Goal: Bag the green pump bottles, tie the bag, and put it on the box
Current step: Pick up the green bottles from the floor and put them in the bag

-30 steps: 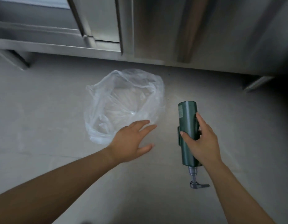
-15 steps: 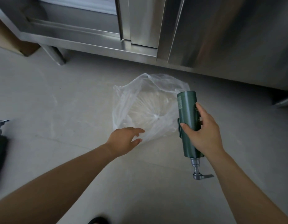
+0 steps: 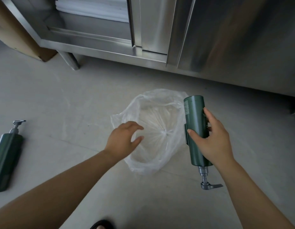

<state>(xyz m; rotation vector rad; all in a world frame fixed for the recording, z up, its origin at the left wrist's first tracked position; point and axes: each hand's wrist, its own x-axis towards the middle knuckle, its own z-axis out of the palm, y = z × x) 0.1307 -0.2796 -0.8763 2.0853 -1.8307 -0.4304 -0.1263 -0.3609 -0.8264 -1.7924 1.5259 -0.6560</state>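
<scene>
A clear plastic bag (image 3: pixel 160 111) lies open on the floor at the centre, nothing visible inside it. My right hand (image 3: pixel 213 141) grips a dark green pump bottle (image 3: pixel 195 123), held upside down with its grey pump pointing toward me, just right of the bag. My left hand (image 3: pixel 125 139) hovers over the bag's near left rim with fingers curled and apart, holding nothing. A second green pump bottle (image 3: pixel 7 154) lies on the floor at the far left, pump pointing away.
A stainless steel cabinet (image 3: pixel 160 38) stands along the back, its left door slid open on white stacked material (image 3: pixel 93 7). A cardboard box (image 3: pixel 16 35) sits at the upper left. A dark shoe tip (image 3: pixel 102 225) shows at the bottom edge.
The view has swung left, bringing the second bottle and the cardboard box into sight. My left hand has moved onto the bag's rim; the held bottle now sits beside the bag.
</scene>
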